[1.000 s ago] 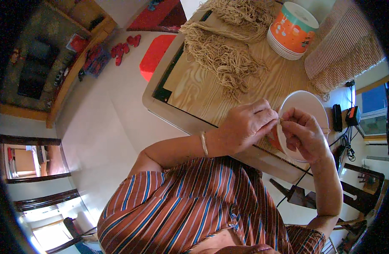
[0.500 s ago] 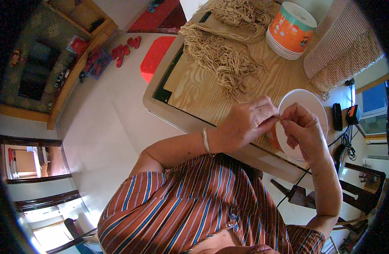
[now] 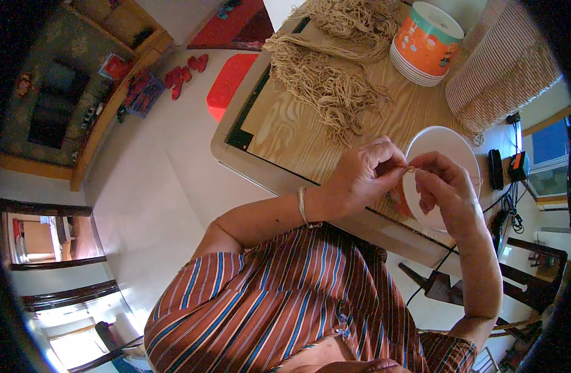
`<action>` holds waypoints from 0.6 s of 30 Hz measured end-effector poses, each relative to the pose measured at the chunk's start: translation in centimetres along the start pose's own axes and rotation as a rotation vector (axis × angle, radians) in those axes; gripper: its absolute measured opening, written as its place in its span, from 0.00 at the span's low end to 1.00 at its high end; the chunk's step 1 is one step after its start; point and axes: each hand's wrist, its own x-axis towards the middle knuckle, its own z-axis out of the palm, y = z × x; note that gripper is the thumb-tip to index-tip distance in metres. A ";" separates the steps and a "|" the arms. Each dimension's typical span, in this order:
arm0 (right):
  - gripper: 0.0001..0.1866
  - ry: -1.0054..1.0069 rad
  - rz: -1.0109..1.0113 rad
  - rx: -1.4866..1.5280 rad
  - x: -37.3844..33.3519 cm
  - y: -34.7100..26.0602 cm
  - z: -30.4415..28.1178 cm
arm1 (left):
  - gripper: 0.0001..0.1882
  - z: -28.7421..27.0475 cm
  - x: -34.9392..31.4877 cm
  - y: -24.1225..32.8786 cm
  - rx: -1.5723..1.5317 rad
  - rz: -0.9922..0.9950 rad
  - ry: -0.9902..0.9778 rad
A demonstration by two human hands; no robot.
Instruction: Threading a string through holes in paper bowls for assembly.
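My left hand (image 3: 367,175) is closed in a pinch, with a bracelet at the wrist. Fingertip to fingertip with it, my right hand (image 3: 446,186) pinches too. A tiny tan loop, apparently a bit of yarn (image 3: 411,169), shows between them; the fingers cover most of it. Both hands are over the table's near edge, the right one above the mouth of a white-lined bucket (image 3: 446,142) with an orange outside. Beyond them lies a tangled heap of tan yarn (image 3: 335,87) on the wood-grain tabletop (image 3: 285,127).
A stack of orange and green paper buckets (image 3: 425,46) stands at the far right beside a tall striped, ridged bundle (image 3: 503,71). Black cables (image 3: 514,208) and a black case (image 3: 496,169) are to the right. A red stool (image 3: 229,87) stands left of the table.
The pinched fingertips have shifted slightly up, and the left fingers have turned a little. The small tan loop now shows more clearly between them. The yarn heap and buckets have stayed put.
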 end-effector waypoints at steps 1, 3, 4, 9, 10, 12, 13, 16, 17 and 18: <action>0.07 -0.001 0.028 -0.012 0.0 -0.3 0.3 | 0.05 0.0 -0.1 0.0 0.000 0.001 -0.001; 0.07 0.004 0.054 -0.024 0.1 -0.3 0.4 | 0.05 0.0 -0.1 0.1 -0.014 0.015 0.002; 0.07 -0.009 0.045 -0.014 0.3 0.1 0.4 | 0.05 0.1 -0.1 0.0 -0.015 0.018 -0.001; 0.06 -0.012 0.043 -0.087 0.5 -0.2 0.4 | 0.06 -0.2 -0.3 0.0 0.069 0.110 0.019; 0.05 0.008 0.060 -0.136 0.5 -0.4 0.6 | 0.06 -0.2 -0.3 -0.2 0.072 0.106 0.024; 0.05 0.037 0.075 -0.189 0.3 -0.4 0.7 | 0.06 0.0 -0.1 -0.5 0.179 0.329 0.067; 0.05 0.054 -0.048 -0.271 0.4 0.1 0.8 | 0.06 0.0 -0.1 -0.5 0.178 0.330 0.069; 0.03 0.104 -0.249 -0.412 1.0 1.8 0.4 | 0.06 0.3 -0.4 -0.3 0.209 0.322 0.079; 0.04 0.130 -0.330 -0.473 1.2 2.1 0.4 | 0.07 0.4 -0.4 -0.3 0.214 0.315 0.083; 0.04 0.131 -0.330 -0.474 1.2 2.2 0.4 | 0.08 0.4 -0.4 -0.2 0.219 0.310 0.087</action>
